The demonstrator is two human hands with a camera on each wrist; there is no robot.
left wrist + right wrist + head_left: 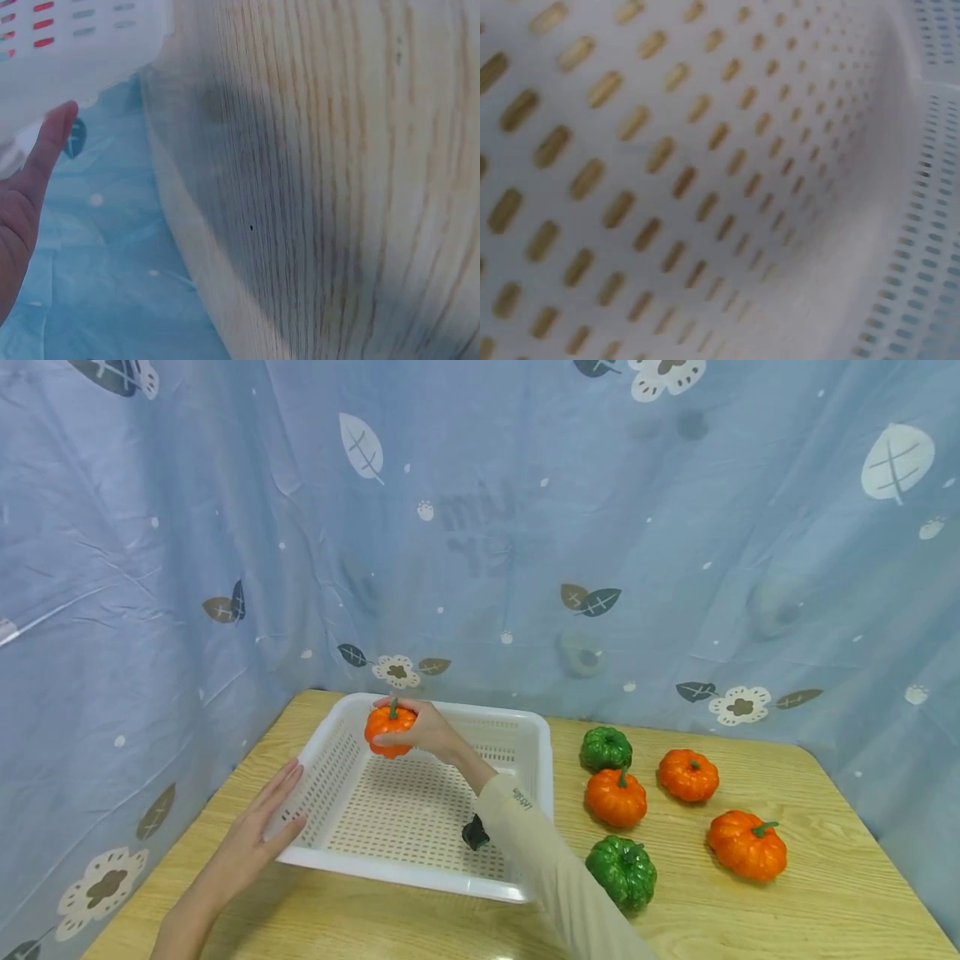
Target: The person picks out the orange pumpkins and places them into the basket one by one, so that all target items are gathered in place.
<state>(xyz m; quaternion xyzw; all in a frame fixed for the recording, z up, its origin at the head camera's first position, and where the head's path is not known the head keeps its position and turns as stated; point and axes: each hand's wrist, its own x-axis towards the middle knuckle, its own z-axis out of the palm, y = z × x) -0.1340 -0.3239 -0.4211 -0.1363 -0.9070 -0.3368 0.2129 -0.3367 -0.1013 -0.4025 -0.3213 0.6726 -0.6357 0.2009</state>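
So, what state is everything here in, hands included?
White basket: upright, open-topped
Held orange pumpkin: stem up, at the basket's far left corner
Right hand: curled round that pumpkin
Left hand: fingers extended, at the basket's left side
Rightmost orange pumpkin: tipped, stem rightward
Other two orange pumpkins: resting on the table
Two green pumpkins: resting there too
Dark object: too unclear to tell
Curtain: hanging, creased

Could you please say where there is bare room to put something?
Bare: the table in front of the white basket; the basket's floor between the held pumpkin and dark object. Crowded: right of the basket, among five pumpkins.
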